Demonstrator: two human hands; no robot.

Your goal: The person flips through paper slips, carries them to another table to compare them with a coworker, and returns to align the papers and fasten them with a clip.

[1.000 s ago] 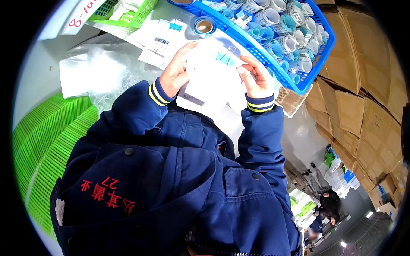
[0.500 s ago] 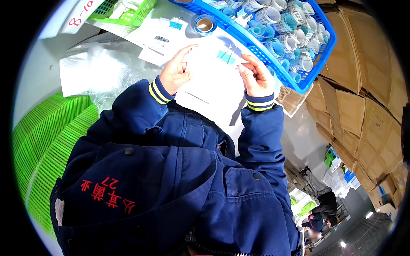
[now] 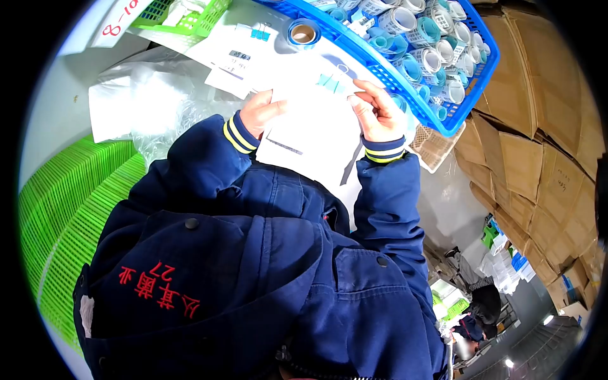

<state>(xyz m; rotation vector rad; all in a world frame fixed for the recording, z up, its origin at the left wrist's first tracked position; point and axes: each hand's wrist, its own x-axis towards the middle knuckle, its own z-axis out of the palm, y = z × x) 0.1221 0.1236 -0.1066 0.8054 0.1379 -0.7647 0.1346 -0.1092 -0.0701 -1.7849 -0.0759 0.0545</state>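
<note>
White paper sheets (image 3: pixel 316 120), washed out by glare, lie between my two hands in front of my jacket. My left hand (image 3: pixel 258 114) is at their left edge, thumb and forefinger closed together there; the exact grip is lost in the glare. With thumb and fingers pinched, my right hand (image 3: pixel 380 114) holds the upper right edge of the sheets. Just left of those fingertips sits a pale turquoise binder clip (image 3: pixel 329 82) with wire handles. A printed dark strip shows low on the sheets.
A blue basket (image 3: pixel 453 126) of rolled labels stands at upper right. A tape roll (image 3: pixel 304 33), another binder clip (image 3: pixel 260 31) and printed slips (image 3: pixel 231 69) lie beyond my hands. Clear plastic (image 3: pixel 158 107) and green stacked crates (image 3: pixel 82 190) are left, cardboard (image 3: pixel 513 95) right. A person (image 3: pixel 472 323) is in the background.
My left hand has drawn down toward my body, its fingers less spread. My right hand and the binder clip have shifted slightly left, and the clip looks paler.
</note>
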